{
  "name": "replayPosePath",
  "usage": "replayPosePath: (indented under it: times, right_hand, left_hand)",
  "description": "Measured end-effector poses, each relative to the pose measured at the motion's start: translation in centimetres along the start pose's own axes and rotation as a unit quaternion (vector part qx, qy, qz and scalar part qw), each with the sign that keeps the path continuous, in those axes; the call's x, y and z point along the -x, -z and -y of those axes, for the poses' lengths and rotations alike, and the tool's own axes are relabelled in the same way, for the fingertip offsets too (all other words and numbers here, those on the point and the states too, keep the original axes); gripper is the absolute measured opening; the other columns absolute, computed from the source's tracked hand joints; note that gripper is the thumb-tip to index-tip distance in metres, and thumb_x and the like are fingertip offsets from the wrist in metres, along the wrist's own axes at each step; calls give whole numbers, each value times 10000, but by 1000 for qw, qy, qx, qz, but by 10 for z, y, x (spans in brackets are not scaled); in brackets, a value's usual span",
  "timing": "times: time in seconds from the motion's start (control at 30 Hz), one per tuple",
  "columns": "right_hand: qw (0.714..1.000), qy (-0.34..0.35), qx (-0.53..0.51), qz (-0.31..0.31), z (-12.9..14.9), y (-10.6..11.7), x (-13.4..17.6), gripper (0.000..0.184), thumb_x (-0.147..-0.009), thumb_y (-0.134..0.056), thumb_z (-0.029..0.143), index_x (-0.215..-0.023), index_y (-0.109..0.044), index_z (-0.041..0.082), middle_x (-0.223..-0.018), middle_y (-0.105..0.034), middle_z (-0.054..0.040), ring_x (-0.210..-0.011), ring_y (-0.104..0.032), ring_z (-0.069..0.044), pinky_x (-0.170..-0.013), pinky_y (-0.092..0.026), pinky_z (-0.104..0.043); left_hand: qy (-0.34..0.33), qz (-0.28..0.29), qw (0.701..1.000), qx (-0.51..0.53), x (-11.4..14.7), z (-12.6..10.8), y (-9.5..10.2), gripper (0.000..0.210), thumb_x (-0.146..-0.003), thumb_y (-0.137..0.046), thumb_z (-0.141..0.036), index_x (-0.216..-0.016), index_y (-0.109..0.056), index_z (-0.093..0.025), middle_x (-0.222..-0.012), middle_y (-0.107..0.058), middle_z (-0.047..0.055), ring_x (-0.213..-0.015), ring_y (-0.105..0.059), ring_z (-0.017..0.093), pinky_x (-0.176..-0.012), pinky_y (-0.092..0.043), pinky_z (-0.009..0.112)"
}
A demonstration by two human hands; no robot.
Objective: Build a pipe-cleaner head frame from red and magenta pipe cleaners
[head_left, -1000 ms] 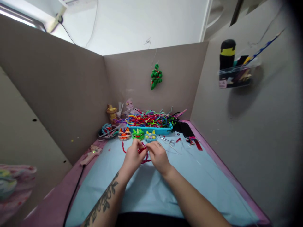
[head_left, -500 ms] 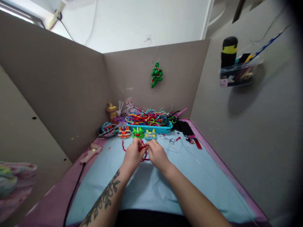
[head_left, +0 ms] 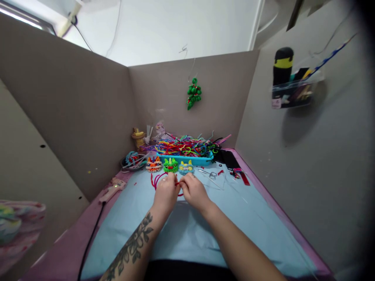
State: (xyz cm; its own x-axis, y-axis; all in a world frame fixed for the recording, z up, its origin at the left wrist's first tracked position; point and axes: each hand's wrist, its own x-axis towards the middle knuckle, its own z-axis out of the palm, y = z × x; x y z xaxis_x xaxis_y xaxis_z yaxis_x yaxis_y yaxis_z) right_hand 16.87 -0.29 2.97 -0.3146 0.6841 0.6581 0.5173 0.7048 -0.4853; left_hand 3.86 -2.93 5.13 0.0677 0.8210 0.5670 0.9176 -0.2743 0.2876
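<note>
Between my hands runs a red pipe cleaner (head_left: 177,183), pinched from both sides above the blue cloth. My left hand (head_left: 165,190) is closed on it, with more red-pink lengths (head_left: 156,180) looping out on its left. Closed as well, my right hand (head_left: 193,190) grips the strand's other side, and a short red piece shows below the fingertips. Just beyond my fingers stand three pipe-cleaner animal heads: an orange one (head_left: 154,164), a green one (head_left: 170,165) and a light-blue one with yellow ears (head_left: 186,168).
A blue tray (head_left: 196,160) heaped with colourful pipe cleaners stands at the back. Scissors (head_left: 212,175) lie right of my hands. A pink glue gun (head_left: 113,189) with a black cord rests at left. Grey partitions (head_left: 216,89) enclose the table; a phone-like black slab (head_left: 231,159) lies back right.
My left hand has turned slightly, and the red-pink loops now stick out on its left rather than hanging below between the hands. Both hands keep their grip on the strand.
</note>
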Motion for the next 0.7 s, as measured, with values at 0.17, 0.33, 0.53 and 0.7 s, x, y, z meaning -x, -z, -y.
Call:
replayPosePath:
  times: [0.17,0.33,0.53,0.7]
  right_hand:
    - [999,-24,-28,-3,-4,-3,0,136,-833,-472,142,-717,-520,196,-740,-529,-20,-736,-500,-166,-673,-379,-264]
    - [999,-35,-24,2,-6,-5,1,143,-829,-470,137,-708,-520,194,-738,-531,-19,-733,-503,-161,-680,-378,-261]
    - [999,-30,-11,-2,-6,-5,0,144,-840,-445,143,-733,-526,195,-753,-539,-30,-747,-506,-171,-686,-377,-266]
    - [1000,-18,-4,12,-5,-2,0,154,-826,-443,115,-718,-521,192,-747,-534,-29,-719,-497,-165,-661,-370,-264]
  left_hand:
    - [-40,-9,999,10,3,3,-5,157,-756,-490,-90,-774,-397,-215,-652,-559,5,-651,-580,195,-550,-394,263]
    - [-48,-29,998,35,7,8,-14,150,-763,-489,-95,-788,-400,-214,-691,-567,12,-671,-580,189,-572,-424,266]
    - [-42,-37,996,64,6,9,-14,140,-777,-513,-121,-858,-434,-203,-758,-602,30,-719,-605,191,-609,-458,278]
    - [-44,-13,997,63,5,10,-13,155,-779,-520,-113,-892,-455,-197,-788,-637,35,-727,-620,188,-609,-462,273]
